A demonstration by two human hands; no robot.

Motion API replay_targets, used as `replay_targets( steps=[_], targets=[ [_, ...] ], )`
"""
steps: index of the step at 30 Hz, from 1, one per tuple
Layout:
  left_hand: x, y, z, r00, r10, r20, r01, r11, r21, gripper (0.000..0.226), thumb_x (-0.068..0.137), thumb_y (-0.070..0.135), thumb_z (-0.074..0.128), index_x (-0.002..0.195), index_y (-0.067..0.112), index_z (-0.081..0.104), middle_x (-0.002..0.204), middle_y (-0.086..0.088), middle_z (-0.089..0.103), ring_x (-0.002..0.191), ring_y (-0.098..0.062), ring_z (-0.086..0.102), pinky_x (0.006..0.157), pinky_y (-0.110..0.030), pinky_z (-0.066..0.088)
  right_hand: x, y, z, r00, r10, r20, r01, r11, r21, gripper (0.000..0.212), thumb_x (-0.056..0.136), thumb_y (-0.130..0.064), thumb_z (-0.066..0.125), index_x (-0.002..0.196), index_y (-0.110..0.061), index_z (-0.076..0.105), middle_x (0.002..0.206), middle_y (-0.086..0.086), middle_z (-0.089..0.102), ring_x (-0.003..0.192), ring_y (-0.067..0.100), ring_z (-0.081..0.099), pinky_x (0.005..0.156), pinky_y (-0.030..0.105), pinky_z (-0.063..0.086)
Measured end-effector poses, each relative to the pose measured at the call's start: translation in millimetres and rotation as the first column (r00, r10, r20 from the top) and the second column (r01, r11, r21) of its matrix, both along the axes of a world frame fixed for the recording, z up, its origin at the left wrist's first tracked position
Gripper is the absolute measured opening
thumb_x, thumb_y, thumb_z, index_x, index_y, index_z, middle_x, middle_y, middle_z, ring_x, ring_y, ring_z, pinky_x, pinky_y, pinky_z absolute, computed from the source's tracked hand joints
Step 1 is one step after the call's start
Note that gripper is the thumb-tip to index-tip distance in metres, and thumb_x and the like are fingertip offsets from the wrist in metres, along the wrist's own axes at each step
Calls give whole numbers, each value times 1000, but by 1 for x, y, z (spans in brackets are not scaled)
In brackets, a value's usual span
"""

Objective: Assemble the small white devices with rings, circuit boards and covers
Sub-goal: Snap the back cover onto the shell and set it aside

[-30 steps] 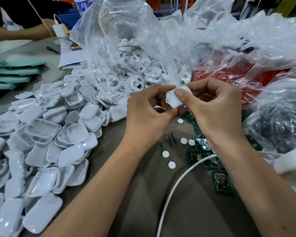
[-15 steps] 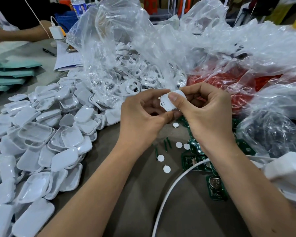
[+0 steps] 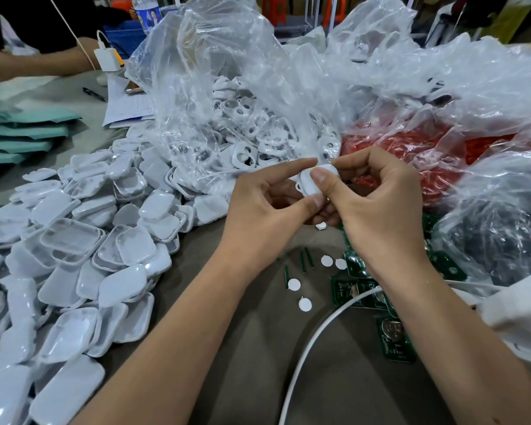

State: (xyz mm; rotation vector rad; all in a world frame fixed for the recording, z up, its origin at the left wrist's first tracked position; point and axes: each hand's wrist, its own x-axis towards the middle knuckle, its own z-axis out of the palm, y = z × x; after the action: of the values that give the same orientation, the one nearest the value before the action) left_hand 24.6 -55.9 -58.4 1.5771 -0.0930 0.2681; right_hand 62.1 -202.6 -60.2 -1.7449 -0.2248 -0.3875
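I see both hands pinching one glossy, rounded white device above the table: left hand fingertips on its edges, right hand thumb pressing its smooth face.

A grey-brown bench carries a heap of white covers along its left edge, clear plastic bags (one holding white housings) across the far edge, green circuit boards, white discs and a white cable toward the right.
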Motion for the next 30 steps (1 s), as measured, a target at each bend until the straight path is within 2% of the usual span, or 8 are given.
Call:
replay_targets(
  steps=[4,7,12,15,20,22,27,30],
  targets=[
    [1,1,0,999,-47,0,47,994,-98,35,94,-5,67,127,5,69,85,-31,71,79,-36,76,76,-38,63,1,-1,0,1000,-11,3,11,1000,-22,26,82,-40,87,94,-22,72,84,2,75,73,27,74,67,50,62],
    [2,1,1,998,-69,-4,68,990,-120,36,93,-8,66,128,1,67,82,-28,72,71,-29,75,68,-28,60,0,-1,1,1000,-13,4,13,1000,-25,25,83,-39,86,94,-22,72,84,2,74,73,28,74,66,51,62],
    [3,3,1,996,-88,-8,86,982,-170,36,91,-9,67,125,3,69,76,-19,73,62,-20,73,63,-23,58,-2,0,2,1000,9,12,-9,1000,4,23,85,-31,87,93,-18,70,81,4,73,53,22,71,48,39,60],
    [2,3,0,996,-81,-27,75,981,-178,36,92,-7,68,126,6,70,81,-22,75,68,-23,74,68,-26,60,-2,0,3,1000,15,23,-16,1000,12,24,84,-30,88,92,-17,70,81,5,73,53,23,71,47,36,58],
    [2,1,-2,989,-116,-89,88,959,-268,32,97,-2,63,127,7,70,105,-35,70,90,-39,75,90,-47,61,-1,-2,1,1000,-2,30,3,1000,-29,23,81,-32,88,90,-24,68,84,1,72,70,27,73,63,49,62],
    [2,1,-3,989,-116,-96,84,955,-286,32,96,-4,64,125,7,71,108,-38,68,94,-39,75,93,-47,59,-1,-2,1,999,-8,35,10,999,-38,23,81,-32,88,90,-26,68,85,-1,72,72,25,73,64,48,63],
    [2,-6,-6,994,-55,-98,28,966,-257,36,91,-8,68,119,12,75,79,-3,76,74,-19,75,75,-27,59,-2,1,2,1000,6,18,-6,1000,4,22,82,-24,87,94,-24,68,82,0,71,62,21,74,51,37,60],
    [2,-8,-4,997,-12,-83,-8,972,-235,36,91,-9,67,117,14,76,75,2,75,73,-20,76,74,-29,61,-3,2,3,999,47,7,-47,998,48,20,84,-17,86,96,-22,71,79,2,71,56,20,73,46,26,54]
  ],
)
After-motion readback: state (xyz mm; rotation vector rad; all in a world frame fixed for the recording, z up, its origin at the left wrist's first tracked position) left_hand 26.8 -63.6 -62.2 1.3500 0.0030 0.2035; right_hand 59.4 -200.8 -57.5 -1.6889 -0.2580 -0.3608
